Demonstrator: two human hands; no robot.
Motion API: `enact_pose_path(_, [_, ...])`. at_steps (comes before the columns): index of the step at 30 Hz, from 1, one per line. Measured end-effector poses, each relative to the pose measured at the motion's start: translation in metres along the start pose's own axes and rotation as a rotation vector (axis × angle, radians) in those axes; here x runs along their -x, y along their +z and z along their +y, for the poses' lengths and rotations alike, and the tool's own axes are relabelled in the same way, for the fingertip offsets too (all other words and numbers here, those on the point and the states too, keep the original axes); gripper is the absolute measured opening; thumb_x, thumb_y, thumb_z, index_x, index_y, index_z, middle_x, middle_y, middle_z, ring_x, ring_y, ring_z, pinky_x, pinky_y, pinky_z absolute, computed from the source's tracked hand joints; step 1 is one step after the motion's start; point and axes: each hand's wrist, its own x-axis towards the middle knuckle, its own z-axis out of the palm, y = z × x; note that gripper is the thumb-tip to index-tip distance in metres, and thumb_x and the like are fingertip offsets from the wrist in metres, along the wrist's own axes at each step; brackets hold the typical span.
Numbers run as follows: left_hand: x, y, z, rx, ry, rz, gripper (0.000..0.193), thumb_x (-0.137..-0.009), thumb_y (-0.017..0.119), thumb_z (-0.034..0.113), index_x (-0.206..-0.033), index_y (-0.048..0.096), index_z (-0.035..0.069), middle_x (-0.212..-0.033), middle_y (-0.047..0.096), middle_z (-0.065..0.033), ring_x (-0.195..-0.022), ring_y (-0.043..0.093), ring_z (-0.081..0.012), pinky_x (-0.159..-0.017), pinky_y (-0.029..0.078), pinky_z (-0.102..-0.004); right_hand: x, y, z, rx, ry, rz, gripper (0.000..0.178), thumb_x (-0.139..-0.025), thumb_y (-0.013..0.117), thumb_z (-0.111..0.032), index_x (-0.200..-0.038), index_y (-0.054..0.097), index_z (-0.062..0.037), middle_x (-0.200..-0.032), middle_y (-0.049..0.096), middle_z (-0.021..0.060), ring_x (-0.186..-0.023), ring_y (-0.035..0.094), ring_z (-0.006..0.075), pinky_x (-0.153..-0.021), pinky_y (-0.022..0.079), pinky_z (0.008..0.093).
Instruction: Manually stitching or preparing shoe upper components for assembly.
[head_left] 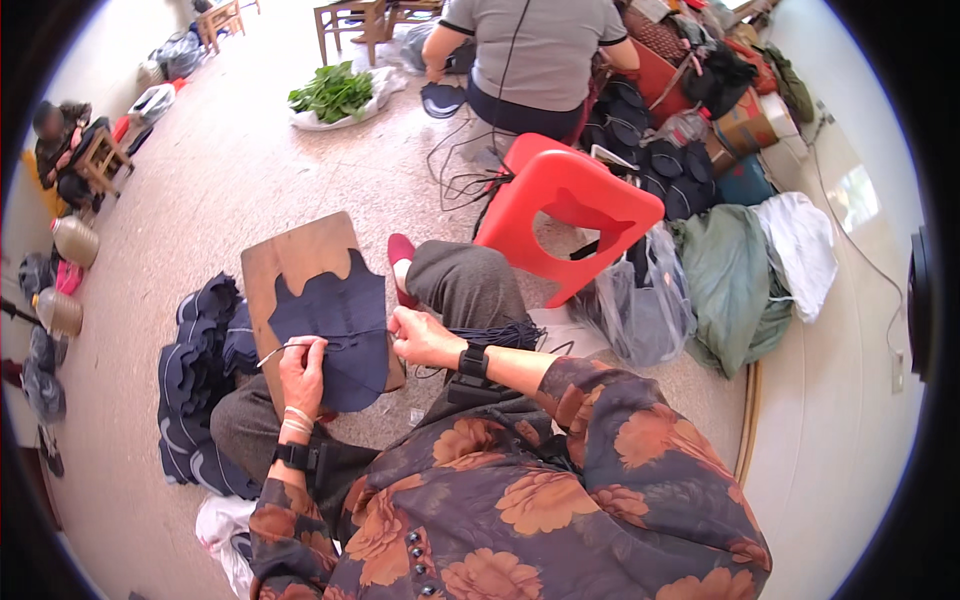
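Note:
A dark navy cut fabric piece (332, 302) with a wavy upper edge lies on a wooden board (305, 248) across my lap. My left hand (302, 372) is closed at the fabric's left side, and a thin pale stick-like tool (270, 356) pokes out from its fingertips. At the fabric's right edge, my right hand (424, 338) is pinched on a dark cord. That cord runs over the fabric toward my left hand, with a knot or loop in the middle too small to make out. A bundle of dark cord (505, 335) rests beside my right wrist.
Dark cut pieces are stacked (195, 385) on the floor at my left. A red plastic stool (570, 195) stands ahead right, beside bags (640, 300) and a green sack (735, 270). A person (540, 55) sits ahead near leafy greens (335, 95); another person (70, 150) sits far left.

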Motion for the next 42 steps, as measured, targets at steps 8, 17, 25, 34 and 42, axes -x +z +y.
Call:
enact_pose_path(8, [-0.008,0.007,-0.011,0.313,-0.15,-0.067,0.016,-0.097,0.059,0.015,-0.092,0.066,0.002,-0.084,0.065,-0.0002,-0.077,0.059,-0.0067,-0.072,0.048,-0.0214,0.008,0.004,-0.031,-0.434,0.241,-0.293,0.019,-0.084,0.053,-0.001,-0.103,0.054,0.0031,-0.082,0.063,0.0104,-0.061,0.066,0.0161,-0.049,0.055,0.0288])
enact_pose_path(17, [-0.008,0.001,-0.017,0.364,-0.22,0.004,0.018,-0.098,0.059,0.017,-0.092,0.067,0.002,-0.085,0.066,-0.0012,-0.077,0.061,-0.0081,-0.072,0.049,-0.0218,0.001,0.006,-0.042,-0.589,0.063,-0.397,0.02,-0.083,0.053,-0.002,-0.1,0.061,-0.0001,-0.092,0.065,0.0085,-0.083,0.065,0.0143,-0.067,0.055,0.028])
enact_pose_path(25, [0.003,0.002,-0.017,0.465,-0.229,0.085,0.018,-0.098,0.058,0.017,-0.097,0.067,0.002,-0.093,0.068,-0.0042,-0.086,0.065,-0.0112,-0.08,0.052,-0.0247,-0.053,0.03,-0.033,0.293,-0.52,0.039,0.016,-0.076,0.06,-0.006,-0.092,0.063,-0.0019,-0.088,0.063,0.0175,-0.091,0.063,0.036,-0.079,0.051,0.0447])
enact_pose_path(34, [0.013,-0.003,-0.007,0.287,0.041,0.18,0.007,-0.093,0.06,0.004,-0.087,0.062,-0.001,-0.09,0.062,-0.0071,-0.08,0.062,-0.0135,-0.072,0.05,-0.0262,-0.09,0.019,-0.038,0.303,-0.355,-0.157,0.014,-0.078,0.063,-0.014,-0.082,0.069,-0.0017,-0.078,0.068,0.0173,-0.078,0.068,0.0307,-0.071,0.053,0.0393])
enact_pose_path(42, [0.021,-0.01,-0.01,0.032,0.109,0.142,0.008,-0.089,0.063,0.005,-0.084,0.063,-0.002,-0.098,0.062,-0.0109,-0.09,0.061,-0.0217,-0.079,0.049,-0.0306,-0.08,0.04,-0.057,0.695,-0.35,-0.19,0.013,-0.079,0.066,-0.019,-0.078,0.063,-0.0058,-0.083,0.063,0.015,-0.082,0.065,0.0355,-0.074,0.051,0.0448])
